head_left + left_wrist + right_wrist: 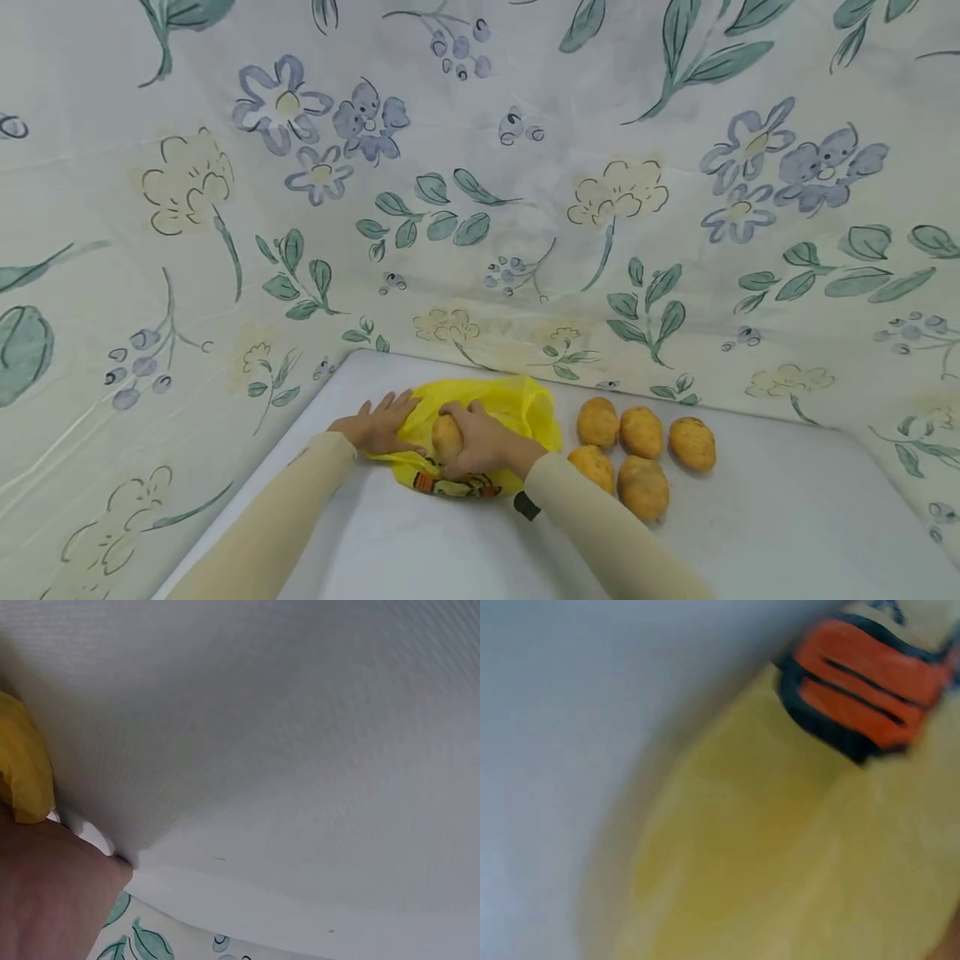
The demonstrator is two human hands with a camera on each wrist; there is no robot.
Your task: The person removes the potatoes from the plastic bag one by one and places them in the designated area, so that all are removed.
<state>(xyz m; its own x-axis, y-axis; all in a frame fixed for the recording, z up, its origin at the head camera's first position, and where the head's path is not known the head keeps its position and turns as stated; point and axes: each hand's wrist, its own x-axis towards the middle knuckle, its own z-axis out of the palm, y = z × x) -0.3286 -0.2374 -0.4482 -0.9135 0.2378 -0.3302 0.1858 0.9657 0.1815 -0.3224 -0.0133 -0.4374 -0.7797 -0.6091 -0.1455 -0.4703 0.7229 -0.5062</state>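
A yellow plastic bag with printed orange and dark pictures lies spread on the white table. Over its middle, my right hand grips a potato, fingers and thumb around its sides. My left hand rests at the bag's left edge with its fingers stretched out. In the left wrist view, part of the left hand shows low at the left, below a fold of the yellow bag. The right wrist view is blurred and filled mostly by the bag and its orange print.
Several loose potatoes lie on the white table to the right of the bag, beside the right forearm. A floral sheet rises behind the table and along its left side. A small dark object sits by the right wrist.
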